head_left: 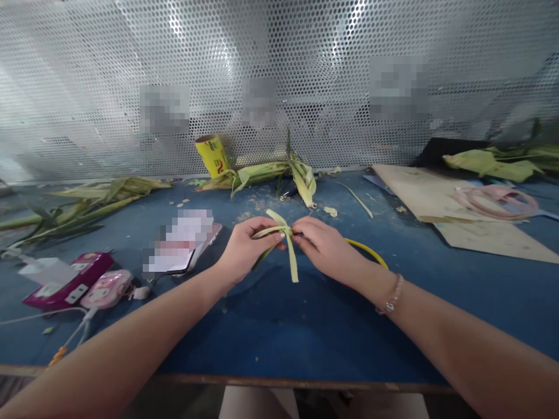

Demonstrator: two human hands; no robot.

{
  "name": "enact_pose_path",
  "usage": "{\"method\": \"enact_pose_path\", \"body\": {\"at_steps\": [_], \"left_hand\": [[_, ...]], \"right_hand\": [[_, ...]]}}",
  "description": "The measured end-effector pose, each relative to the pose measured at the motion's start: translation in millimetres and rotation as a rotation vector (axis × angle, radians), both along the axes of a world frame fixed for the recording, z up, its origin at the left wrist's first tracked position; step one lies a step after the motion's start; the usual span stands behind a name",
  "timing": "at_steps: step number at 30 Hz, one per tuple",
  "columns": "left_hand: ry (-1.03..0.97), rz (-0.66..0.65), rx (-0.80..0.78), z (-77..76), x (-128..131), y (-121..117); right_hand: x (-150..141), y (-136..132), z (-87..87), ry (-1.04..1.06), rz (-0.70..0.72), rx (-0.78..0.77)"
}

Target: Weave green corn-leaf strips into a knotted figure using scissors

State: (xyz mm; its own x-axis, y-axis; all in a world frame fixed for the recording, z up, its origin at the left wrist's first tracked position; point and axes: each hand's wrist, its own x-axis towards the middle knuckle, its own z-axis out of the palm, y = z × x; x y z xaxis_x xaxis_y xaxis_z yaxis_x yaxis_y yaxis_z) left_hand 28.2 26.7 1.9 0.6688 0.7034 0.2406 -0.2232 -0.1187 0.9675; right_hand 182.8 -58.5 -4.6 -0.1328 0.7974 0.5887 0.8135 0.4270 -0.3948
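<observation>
Both hands meet above the blue table, near its middle. My left hand (244,247) pinches pale green strips of corn husk (294,265) between thumb and fingers. From the other side, my right hand (325,247) grips the same strips close to where they cross in a small knot-like bunch. One strip end hangs down toward me and another points up and away. A darker green piece shows under my left fingers. Behind my right wrist a yellow curved band (369,251) is partly hidden, and I cannot tell if it is attached to the husk.
A phone (201,247) lies left of my hands, near a purple power strip (72,285) and a pink case (107,289). Corn husks (257,174) and a yellow tube (212,156) stand before the perforated metal panel (305,52). Cardboard (406,192) lies at right.
</observation>
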Motion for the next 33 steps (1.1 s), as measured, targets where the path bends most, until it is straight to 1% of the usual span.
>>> {"method": "enact_pose_path", "body": {"at_steps": [3,7,11,16,20,23,29,33], "left_hand": [[-0.003,-0.031,-0.047,1.5,0,-1],[0.016,-0.083,-0.097,3.5,0,0],[0.037,-0.160,-0.199,6.2,-2,1],[0.048,-0.224,-0.298,7.6,-3,-1],[0.023,-0.256,-0.323,8.1,-2,-1],[0.015,-0.254,-0.327,8.5,-2,0],[0.005,-0.275,-0.320,8.0,-3,2],[0.001,-0.274,-0.330,6.0,-4,4]], "right_hand": [[-3,-1,-0.7,0.029,-0.038,-0.056],[-6,-4,1.2,0.063,-0.020,-0.157],[-9,-8,4.3,0.078,-0.046,-0.170],[-10,-14,7.3,0.097,-0.026,-0.147],[-11,-14,7.5,0.158,-0.010,-0.114],[-11,-13,6.9,0.205,0.009,-0.104],[-14,-11,6.5,0.276,0.036,-0.135],[-16,-12,9.4,0.338,0.039,-0.165]]}}
